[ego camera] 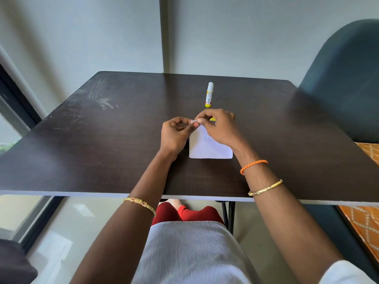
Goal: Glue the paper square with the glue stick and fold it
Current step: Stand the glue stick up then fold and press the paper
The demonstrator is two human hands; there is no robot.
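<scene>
We see the white paper square point(209, 147) lying on the dark table point(102, 140) near its middle, its far corner lifted and pinched between the fingertips of both hands. The left hand point(174, 134) and the right hand point(218, 128) meet at that corner, thumbs and forefingers closed on the paper, with a bit of yellow showing behind the right hand. Just beyond them the glue stick point(209, 95) stands upright, capped, apart from the paper.
</scene>
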